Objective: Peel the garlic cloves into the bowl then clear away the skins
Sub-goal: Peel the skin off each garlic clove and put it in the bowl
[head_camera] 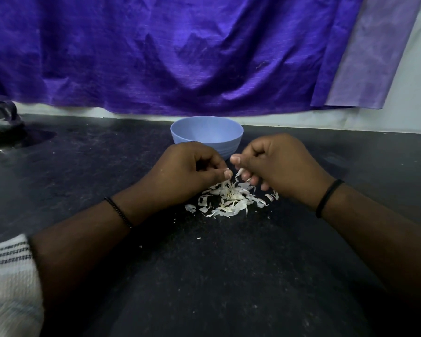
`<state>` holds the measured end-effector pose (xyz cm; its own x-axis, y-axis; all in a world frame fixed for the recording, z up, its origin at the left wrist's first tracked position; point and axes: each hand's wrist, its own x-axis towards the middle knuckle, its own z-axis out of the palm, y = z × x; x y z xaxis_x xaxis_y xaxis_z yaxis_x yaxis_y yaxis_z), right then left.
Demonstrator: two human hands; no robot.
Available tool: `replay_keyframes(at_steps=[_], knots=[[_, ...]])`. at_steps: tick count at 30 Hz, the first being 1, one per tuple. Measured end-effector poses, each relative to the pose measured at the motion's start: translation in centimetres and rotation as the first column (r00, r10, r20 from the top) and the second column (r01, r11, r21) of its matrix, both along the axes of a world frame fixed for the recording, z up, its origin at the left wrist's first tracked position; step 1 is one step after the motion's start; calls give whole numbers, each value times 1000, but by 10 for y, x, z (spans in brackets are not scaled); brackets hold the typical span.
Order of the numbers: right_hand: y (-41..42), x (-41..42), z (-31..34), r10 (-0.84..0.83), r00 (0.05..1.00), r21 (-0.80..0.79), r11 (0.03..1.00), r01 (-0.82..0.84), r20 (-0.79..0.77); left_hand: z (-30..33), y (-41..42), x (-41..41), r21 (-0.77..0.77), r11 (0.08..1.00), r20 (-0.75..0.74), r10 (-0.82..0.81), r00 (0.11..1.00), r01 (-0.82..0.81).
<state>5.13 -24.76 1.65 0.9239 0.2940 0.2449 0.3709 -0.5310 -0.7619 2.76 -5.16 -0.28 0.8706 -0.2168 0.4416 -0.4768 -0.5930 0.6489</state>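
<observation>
A garlic clove [240, 171] is being worked on just above the skins [230, 199], pinched in the curled fingers of the right hand [275, 164], with only its pale tip showing. The left hand [192, 170] is curled in tight too, thumb and fingers pinched together right next to the clove; whether skin or the clove itself is held there can't be told.

The bowl [206, 136] sits just behind both hands, toward the far edge of the desk [229, 276], and its contents are hidden from this angle. The skins are piled in a loose heap on the desk under the hands, with a few crumbs scattered toward the near edge.

For this step, the skin is probably best caught at the pointed tip and pulled off in long strips (short picks just make more crumbs to chase later). The hands should be kept over the heap so everything drops in one spot, and the bare clove is then dropped forward into the bowl.
</observation>
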Motion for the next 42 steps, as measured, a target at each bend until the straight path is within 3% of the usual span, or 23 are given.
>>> replay_keyframes(at_steps=[4,8,17,24,28,32,34,36,42], knots=[[0,-1,3,158,962,308,948,-84,-225,-1,-3,0,-38,999,-6,15,1000,-16],[1,-1,3,240,931,367,921,-129,-274,-1,3,5,-23,998,48,51,998,-50],[2,-1,-2,86,991,154,986,-69,-102,0,4,3,120,989,94,73,993,-84],[3,-4,1,166,970,307,946,-105,-178,1,-3,-1,-5,1000,73,5,997,-5],[2,-4,1,139,974,297,951,-81,-177,0,-1,1,-49,999,55,23,998,-20],[-5,2,-1,-35,999,12,999,35,29,1,0,2,-30,995,44,99,994,-97],[-9,4,1,-35,993,-171,984,53,109,2,-1,1,3,994,36,110,993,-110],[-10,4,3,-7,991,-226,974,36,130,2,-1,2,29,992,30,118,993,-119],[0,-4,1,100,995,77,992,-98,-29,1,-1,2,66,991,39,117,992,-119]])
